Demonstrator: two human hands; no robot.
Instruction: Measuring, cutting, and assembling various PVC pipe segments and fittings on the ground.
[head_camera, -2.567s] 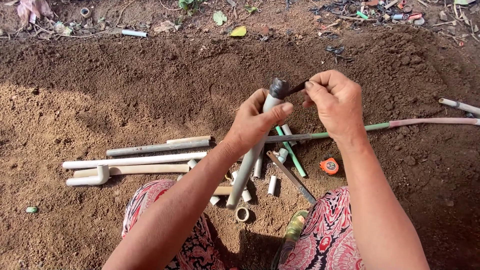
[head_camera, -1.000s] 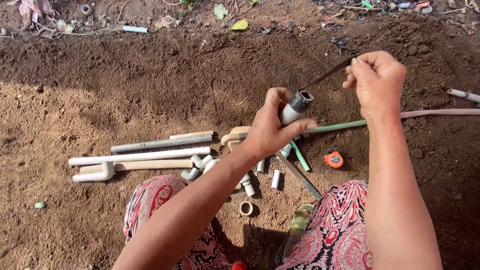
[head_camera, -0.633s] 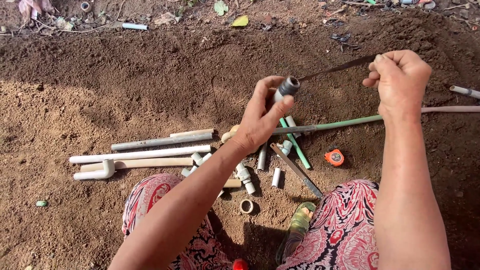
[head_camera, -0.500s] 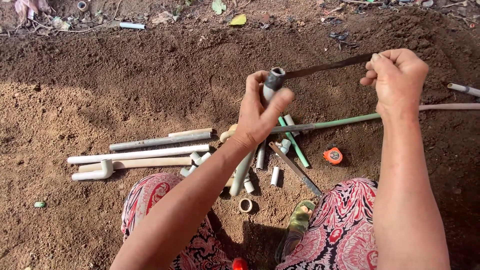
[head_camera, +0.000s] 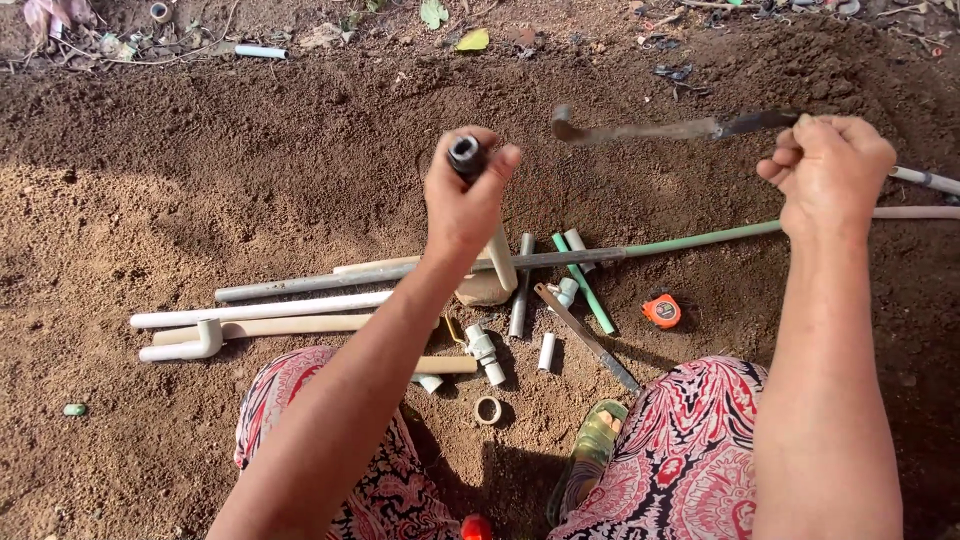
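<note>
My left hand (head_camera: 467, 200) grips a pale plastic pipe (head_camera: 500, 258) held upright, with a dark fitting (head_camera: 466, 153) at its top end. Its lower end rests near a stone (head_camera: 483, 288) on the soil. My right hand (head_camera: 828, 172) is shut on the handle of a long flat metal blade (head_camera: 640, 128), which is held level and points left, its tip a little right of and above the fitting, apart from it.
Several pale and grey pipes (head_camera: 265, 305) lie on the brown soil below my hands, with short pipe pieces (head_camera: 546, 351), a ring (head_camera: 488, 410), green rods (head_camera: 583, 283), a hacksaw blade (head_camera: 586, 336) and an orange tape measure (head_camera: 661, 310). My patterned-clad knees (head_camera: 690, 450) and a sandal (head_camera: 590, 455) are at the bottom.
My left hand has moved left with the pipe. The blade, which reached the fitting half a second ago, now hangs apart from it to the right.
</note>
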